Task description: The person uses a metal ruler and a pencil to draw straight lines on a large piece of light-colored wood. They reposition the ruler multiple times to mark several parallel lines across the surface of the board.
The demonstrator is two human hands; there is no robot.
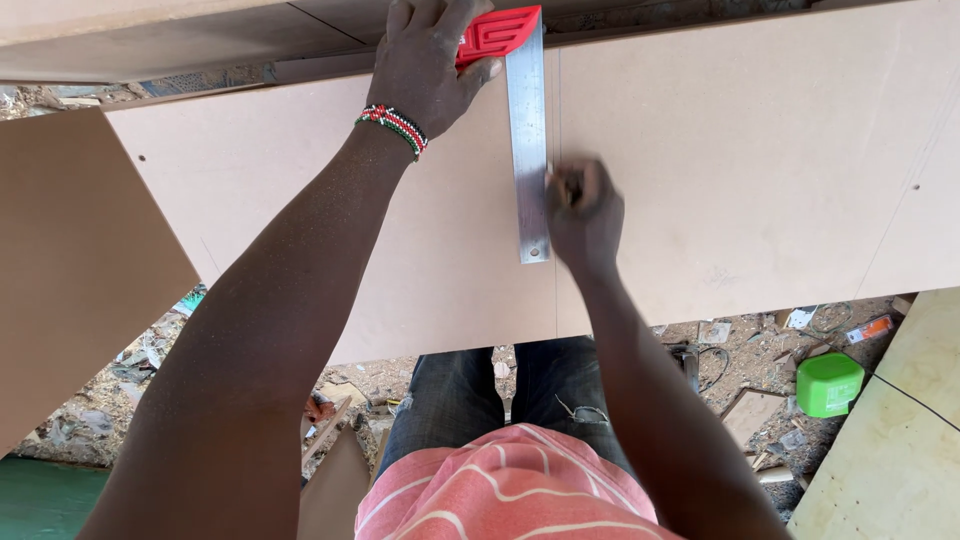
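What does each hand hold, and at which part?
The left hand presses the try square by its red handle onto the board. The right hand grips something small beside the steel blade; what it is cannot be told.

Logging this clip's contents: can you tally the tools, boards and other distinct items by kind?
Try square, red handle with steel blade: 1
Brown boards: 2
Pale boards: 1
Green plastic containers: 1
Beaded wristbands: 1
Total: 6

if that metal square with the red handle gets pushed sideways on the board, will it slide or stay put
The square would probably slide easily: its steel blade lies flat on the smooth brown board. The left hand pressing the red handle likely keeps it in place. The blade looks thin yet straight, so likely stiff and light.
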